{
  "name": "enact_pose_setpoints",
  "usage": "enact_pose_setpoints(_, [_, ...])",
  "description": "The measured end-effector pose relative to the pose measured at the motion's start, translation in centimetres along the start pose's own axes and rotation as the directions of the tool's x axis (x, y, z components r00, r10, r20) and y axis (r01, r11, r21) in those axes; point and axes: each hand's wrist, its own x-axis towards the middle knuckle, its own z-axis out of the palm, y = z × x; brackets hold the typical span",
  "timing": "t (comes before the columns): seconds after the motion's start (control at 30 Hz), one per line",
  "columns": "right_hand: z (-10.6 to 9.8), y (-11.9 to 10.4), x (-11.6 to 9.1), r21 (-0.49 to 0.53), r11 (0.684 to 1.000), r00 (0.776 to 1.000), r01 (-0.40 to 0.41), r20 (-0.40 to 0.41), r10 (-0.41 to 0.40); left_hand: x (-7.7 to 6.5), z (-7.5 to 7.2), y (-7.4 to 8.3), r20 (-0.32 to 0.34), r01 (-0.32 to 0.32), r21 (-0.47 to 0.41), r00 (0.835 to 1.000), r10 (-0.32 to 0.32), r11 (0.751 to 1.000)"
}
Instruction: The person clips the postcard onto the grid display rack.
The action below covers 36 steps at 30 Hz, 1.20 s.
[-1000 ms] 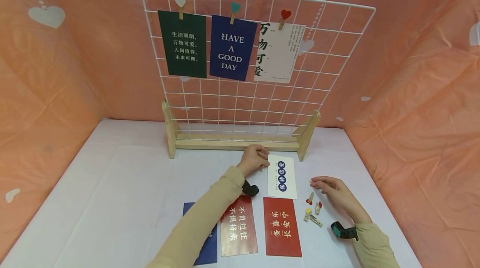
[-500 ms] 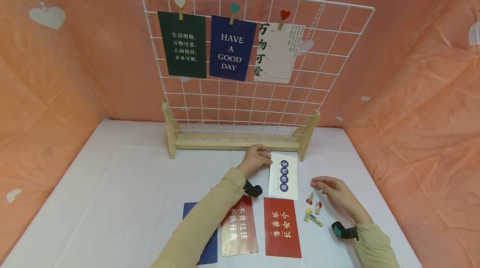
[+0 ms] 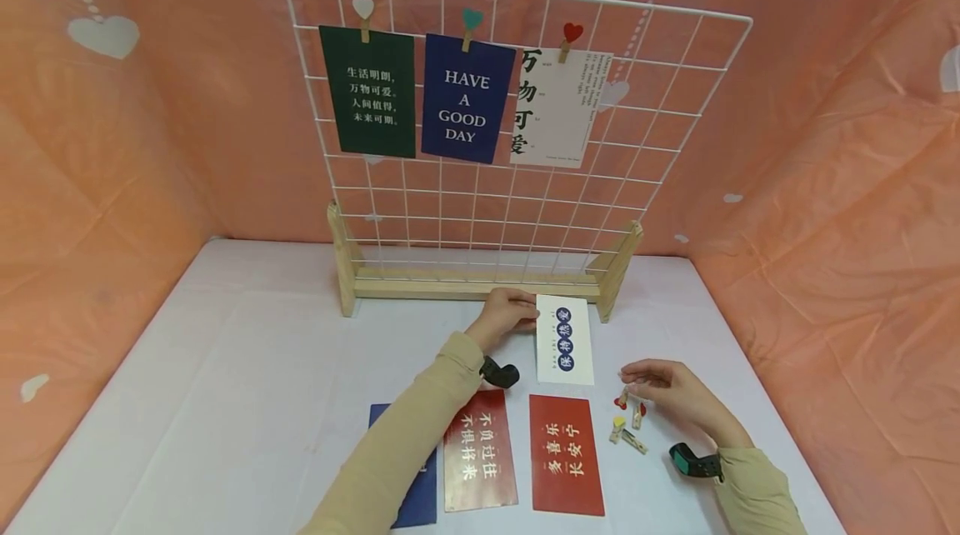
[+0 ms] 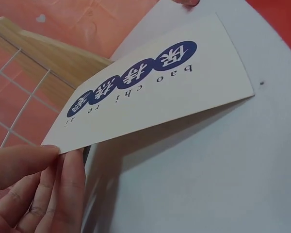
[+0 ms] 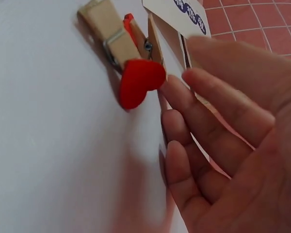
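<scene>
My left hand pinches one corner of a white card with blue circles and Chinese characters. In the left wrist view the card tilts up from the tabletop, thumb above and fingers beneath. My right hand, fingers loosely bent, hovers at a red-heart clothespin. Close up in the right wrist view, a red-heart clothespin lies just beyond the fingertips, with a second wooden clothespin behind it. Whether the fingertips touch either one I cannot tell.
A white wire grid on a wooden stand bears green, blue and white cards under heart clips. Two red cards and a blue card lie in front; more clothespins lie at right.
The white card first slid slightly right, then rose and came back a little left with my left hand. My right hand has shifted slightly, its fingers now over the nearest clothespin.
</scene>
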Motion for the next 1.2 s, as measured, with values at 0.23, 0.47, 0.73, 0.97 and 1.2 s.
enact_pose_setpoints(0.23, [0.3,0.2,0.1,-0.035,0.999,0.998,0.036,0.06,-0.033,-0.3,-1.0,0.5,0.001,0.004,-0.04,1.0,-0.004,0.999])
enact_pose_setpoints(0.47, [0.7,-0.2,0.1,-0.109,0.99,0.995,0.092,0.053,-0.087,-1.0,-1.4,1.4,-0.008,0.008,-0.066,1.0,-0.008,0.998])
enact_pose_setpoints(0.73, [1.0,0.2,0.3,-0.179,0.967,0.983,0.18,0.055,-0.173,-1.2,-1.8,1.4,-0.026,0.021,-0.078,0.999,-0.023,0.997])
enact_pose_setpoints(0.97, [1.2,-0.2,0.4,-0.189,0.959,0.977,0.213,0.049,-0.208,-1.4,-2.3,1.2,-0.032,0.02,-0.061,0.999,-0.022,0.998])
enact_pose_setpoints(1.2, [1.5,-0.8,0.7,-0.146,0.957,0.968,0.25,0.067,-0.243,-1.7,-2.7,1.1,-0.032,0.03,-0.06,0.999,-0.032,0.998])
